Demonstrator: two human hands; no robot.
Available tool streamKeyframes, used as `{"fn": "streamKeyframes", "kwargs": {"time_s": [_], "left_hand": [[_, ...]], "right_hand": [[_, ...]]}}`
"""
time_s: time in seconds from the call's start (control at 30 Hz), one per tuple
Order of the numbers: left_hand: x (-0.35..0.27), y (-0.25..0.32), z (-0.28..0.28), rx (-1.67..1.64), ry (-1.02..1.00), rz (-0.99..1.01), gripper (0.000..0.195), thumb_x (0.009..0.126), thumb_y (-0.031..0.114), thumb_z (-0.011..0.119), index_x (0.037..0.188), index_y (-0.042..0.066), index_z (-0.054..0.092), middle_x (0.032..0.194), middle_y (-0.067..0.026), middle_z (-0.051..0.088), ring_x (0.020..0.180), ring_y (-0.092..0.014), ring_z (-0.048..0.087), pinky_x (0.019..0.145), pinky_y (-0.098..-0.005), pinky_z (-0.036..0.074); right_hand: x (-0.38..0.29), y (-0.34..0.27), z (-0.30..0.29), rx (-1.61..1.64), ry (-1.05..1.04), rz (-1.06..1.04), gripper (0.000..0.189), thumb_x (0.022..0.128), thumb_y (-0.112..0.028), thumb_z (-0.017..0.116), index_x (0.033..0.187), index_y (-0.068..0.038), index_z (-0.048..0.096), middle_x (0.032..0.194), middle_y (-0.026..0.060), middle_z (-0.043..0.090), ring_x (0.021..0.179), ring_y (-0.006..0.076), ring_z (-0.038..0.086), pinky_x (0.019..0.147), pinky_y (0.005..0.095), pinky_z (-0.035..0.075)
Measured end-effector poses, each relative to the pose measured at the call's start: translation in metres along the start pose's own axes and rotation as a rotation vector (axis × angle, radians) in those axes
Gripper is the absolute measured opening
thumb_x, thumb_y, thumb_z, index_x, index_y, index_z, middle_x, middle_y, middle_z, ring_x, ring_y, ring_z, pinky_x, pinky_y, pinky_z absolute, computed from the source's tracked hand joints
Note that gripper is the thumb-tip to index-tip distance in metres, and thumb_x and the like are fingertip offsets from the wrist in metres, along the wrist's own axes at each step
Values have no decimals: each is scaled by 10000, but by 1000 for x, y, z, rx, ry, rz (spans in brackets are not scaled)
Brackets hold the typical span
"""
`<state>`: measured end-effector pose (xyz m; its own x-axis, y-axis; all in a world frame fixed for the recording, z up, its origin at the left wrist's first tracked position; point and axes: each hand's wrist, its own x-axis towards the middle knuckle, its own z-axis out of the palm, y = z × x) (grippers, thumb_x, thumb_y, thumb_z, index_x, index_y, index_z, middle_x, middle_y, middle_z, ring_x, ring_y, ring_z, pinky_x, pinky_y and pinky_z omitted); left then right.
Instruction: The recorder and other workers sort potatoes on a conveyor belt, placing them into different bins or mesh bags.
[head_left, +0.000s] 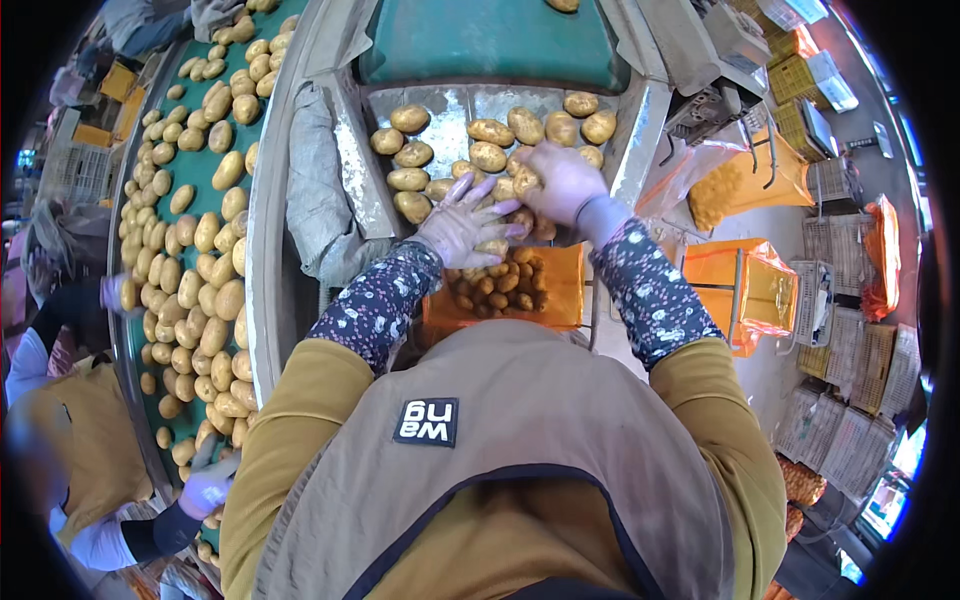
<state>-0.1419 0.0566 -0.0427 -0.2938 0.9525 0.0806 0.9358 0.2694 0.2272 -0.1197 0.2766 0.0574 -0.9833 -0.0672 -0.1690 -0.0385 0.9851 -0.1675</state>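
Observation:
Several potatoes (491, 133) lie on a metal chute (448, 105) at the foot of a green conveyor belt (491, 41). My left hand (466, 223), in a thin pale glove, rests with fingers spread over potatoes at the chute's lower edge. Beside it on the right, my gloved right hand (566, 182) is curled round a potato (526, 181), its fingertips among the others. Below both hands, an orange mesh bag (564, 281) hangs open from a metal frame, with a heap of smaller-looking potatoes inside.
A wide green belt full of potatoes (192, 289) runs along the left, where a co-worker's gloved hands (206, 487) reach in. Rolled grey cloth (319, 180) lies by the chute. At right are another orange bag (739, 285), metal hooks and stacked plastic crates (836, 255).

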Motion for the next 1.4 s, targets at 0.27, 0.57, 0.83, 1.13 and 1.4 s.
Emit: {"fn": "streamKeyframes", "kwargs": {"time_s": [0.27, 0.57, 0.83, 1.13, 1.4], "left_hand": [[-8, -3, 10, 8, 237, -175, 659, 840, 629, 612, 1397, 285, 534, 1557, -97, 368, 1449, -440, 261, 1175, -656, 98], [-13, -2, 6, 34, 102, -216, 768, 858, 645, 576, 1479, 214, 439, 1560, -99, 365, 1438, -525, 204, 1150, -662, 123], [1, -1, -7, 38, -17, -43, 575, 898, 554, 562, 1407, 287, 547, 1461, -33, 485, 1400, -305, 377, 1153, -670, 140], [3, -3, -14, 20, 85, -48, 562, 872, 558, 592, 1382, 325, 563, 1508, -43, 457, 1444, -311, 347, 1159, -703, 83], [4, -3, -6, -4, -55, 87, 591, 856, 500, 624, 1408, 316, 522, 1515, 2, 438, 1389, -294, 402, 1176, -580, 214]], "right_hand": [[12, -5, 13, 342, -29, 76, 531, 793, -410, 746, 1214, -100, 650, 1219, 197, 639, 1136, 376, 601, 942, 460, 497], [61, 11, 8, -36, 15, 202, 631, 870, -453, 629, 1424, -173, 517, 1531, 147, 374, 1274, 381, 525, 1039, 471, 463], [43, -26, 29, 85, -128, -54, 599, 879, -419, 574, 1422, -173, 523, 1502, 158, 439, 1196, 399, 592, 1031, 467, 468], [50, -13, 11, 37, -164, 369, 580, 867, -255, 653, 1428, -201, 518, 1554, 149, 344, 1391, 403, 385, 1087, 523, 409], [50, -3, 31, 1, -111, 255, 375, 867, -199, 676, 1236, -137, 652, 1288, 148, 578, 1139, 342, 613, 931, 370, 533]]}}
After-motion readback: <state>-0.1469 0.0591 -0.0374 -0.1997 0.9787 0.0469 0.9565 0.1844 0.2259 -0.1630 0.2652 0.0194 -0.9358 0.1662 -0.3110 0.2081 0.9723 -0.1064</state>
